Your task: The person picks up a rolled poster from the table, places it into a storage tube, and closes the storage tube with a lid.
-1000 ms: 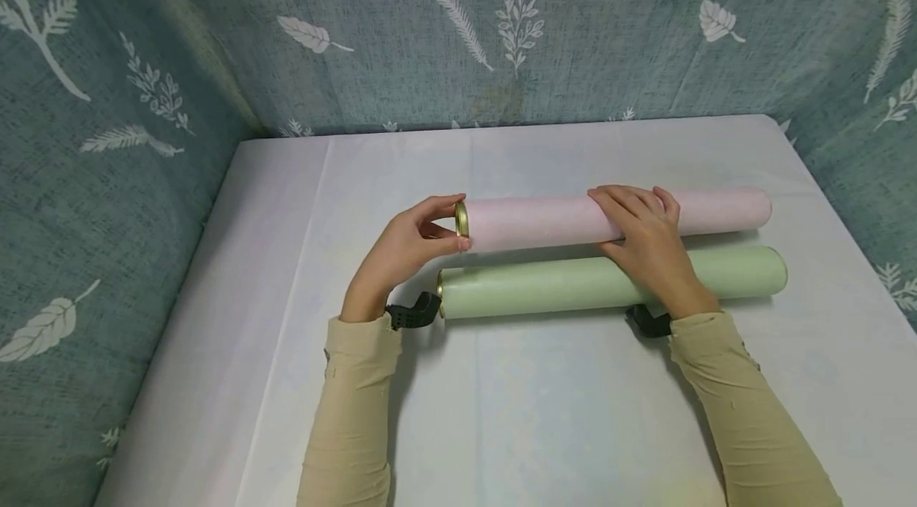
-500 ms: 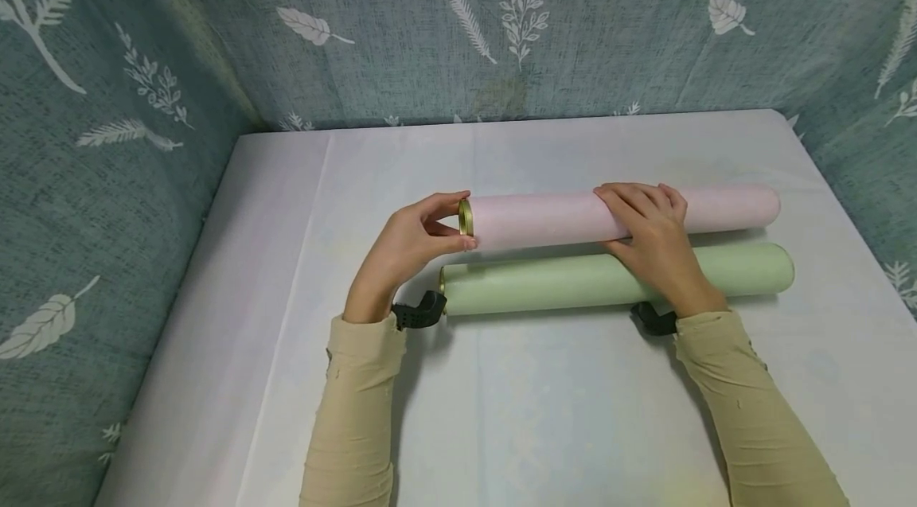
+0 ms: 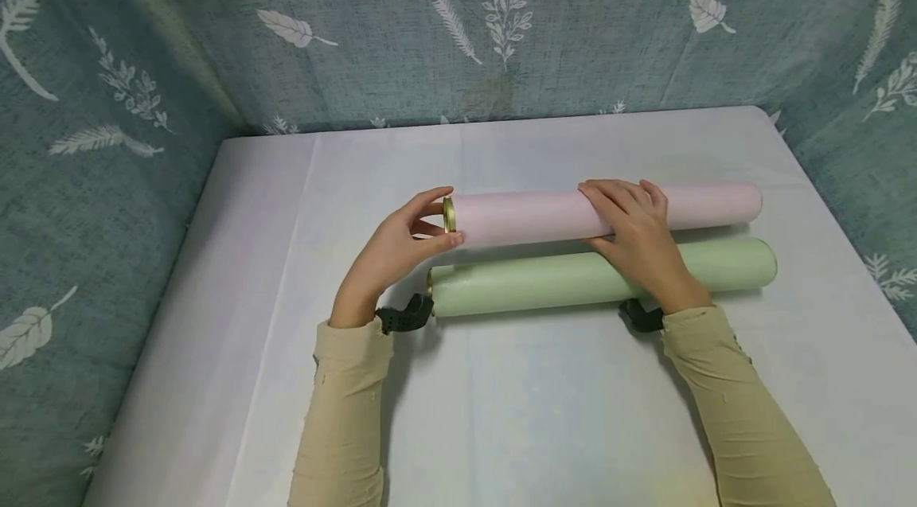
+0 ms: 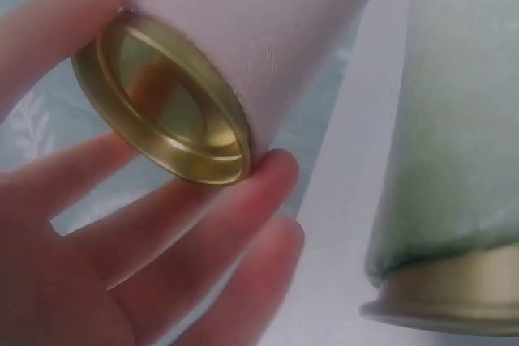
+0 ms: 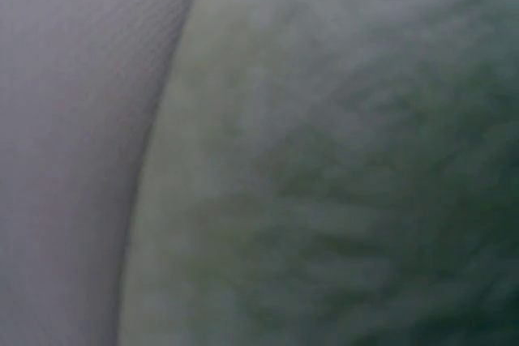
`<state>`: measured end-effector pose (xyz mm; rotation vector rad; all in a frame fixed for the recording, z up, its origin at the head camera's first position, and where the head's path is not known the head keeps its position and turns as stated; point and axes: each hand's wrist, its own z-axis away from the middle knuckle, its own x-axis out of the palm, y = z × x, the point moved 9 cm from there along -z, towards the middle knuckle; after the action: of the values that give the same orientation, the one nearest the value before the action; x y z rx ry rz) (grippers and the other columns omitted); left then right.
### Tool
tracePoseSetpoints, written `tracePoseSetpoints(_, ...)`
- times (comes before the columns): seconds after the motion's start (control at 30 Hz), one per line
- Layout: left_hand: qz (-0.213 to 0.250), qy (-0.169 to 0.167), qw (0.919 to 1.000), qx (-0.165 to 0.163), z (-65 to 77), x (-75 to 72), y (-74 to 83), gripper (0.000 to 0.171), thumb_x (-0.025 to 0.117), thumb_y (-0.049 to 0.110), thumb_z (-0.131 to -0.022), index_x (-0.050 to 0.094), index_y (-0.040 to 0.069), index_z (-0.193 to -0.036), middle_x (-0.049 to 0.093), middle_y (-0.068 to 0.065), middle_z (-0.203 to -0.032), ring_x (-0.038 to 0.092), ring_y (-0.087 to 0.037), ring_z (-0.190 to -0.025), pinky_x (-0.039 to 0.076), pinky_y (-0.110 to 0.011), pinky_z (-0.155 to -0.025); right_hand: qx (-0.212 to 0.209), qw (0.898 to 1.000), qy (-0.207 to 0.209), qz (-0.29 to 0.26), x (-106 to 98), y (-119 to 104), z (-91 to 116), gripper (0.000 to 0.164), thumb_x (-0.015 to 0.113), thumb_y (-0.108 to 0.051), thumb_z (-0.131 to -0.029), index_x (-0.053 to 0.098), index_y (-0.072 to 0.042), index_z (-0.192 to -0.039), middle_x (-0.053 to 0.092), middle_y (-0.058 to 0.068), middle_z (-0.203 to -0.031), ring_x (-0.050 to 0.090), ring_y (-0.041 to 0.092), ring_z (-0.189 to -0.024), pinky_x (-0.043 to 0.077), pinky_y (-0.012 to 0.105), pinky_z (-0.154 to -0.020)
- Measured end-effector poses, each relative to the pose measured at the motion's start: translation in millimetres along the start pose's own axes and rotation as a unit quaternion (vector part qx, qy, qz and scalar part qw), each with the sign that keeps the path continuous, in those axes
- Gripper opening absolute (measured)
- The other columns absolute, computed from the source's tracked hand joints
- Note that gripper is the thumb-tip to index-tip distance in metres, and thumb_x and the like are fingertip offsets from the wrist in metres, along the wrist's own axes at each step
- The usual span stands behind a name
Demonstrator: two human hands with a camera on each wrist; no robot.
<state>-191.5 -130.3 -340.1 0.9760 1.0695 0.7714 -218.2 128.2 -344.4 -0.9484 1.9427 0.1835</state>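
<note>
A long pink tube (image 3: pixel 523 216) with a gold metal end (image 3: pixel 449 215) lies across the table. My left hand (image 3: pixel 394 248) holds this end, thumb on one side of the rim and fingertips on the other. In the left wrist view, the recessed gold end (image 4: pixel 162 103) faces the palm. Farther right, my right hand (image 3: pixel 634 232) grips the tube from above, fingers bent over its far side. Nearer to me lies a pale green tube (image 3: pixel 530 282), partly under my right hand and wrist. It fills much of the right wrist view, blurred, and hides the fingers there.
The table (image 3: pixel 544 411) wears a white cover with fold lines. Teal curtains (image 3: pixel 358 77) with white leaf prints enclose its back and sides. Black wrist devices (image 3: pixel 407 314) sit close to the green tube's near side.
The head view has shifted slightly, so everything appears a little farther left. Both hands keep their hold on the pink tube, and the green tube stays in place.
</note>
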Motion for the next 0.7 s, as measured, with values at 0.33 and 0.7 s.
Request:
tracePoseSetpoints(0.33,0.013,0.001,0.9995,-0.028,-1.6,-3.8,-9.4,0.068,0.071,0.030,-0.077,0.034,0.031,-0.134,0.046,0.003,-0.123,0.051,-0.018,-0.099,0.043,-0.035,-0.081,0.003,1.000,-0.006,-0.006,2,2,1,0.073,0.082,-0.021,-0.061,0.051,-0.016,-0.127,0.048,0.004,-0.128,0.039,0.023,-0.119,0.016,0.052,-0.100)
tracePoseSetpoints(0.7,0.074,0.025,0.9965,-0.027,-5.1,-19.5,-34.0,0.048,0.070,0.029,-0.077,0.038,0.008,-0.106,0.053,-0.008,-0.106,0.056,-0.021,-0.093,0.040,-0.036,-0.080,0.008,1.000,0.002,-0.004,2,2,2,0.063,0.079,-0.024,-0.066,0.054,-0.014,-0.123,0.046,0.009,-0.128,0.040,0.027,-0.117,0.019,0.051,-0.100)
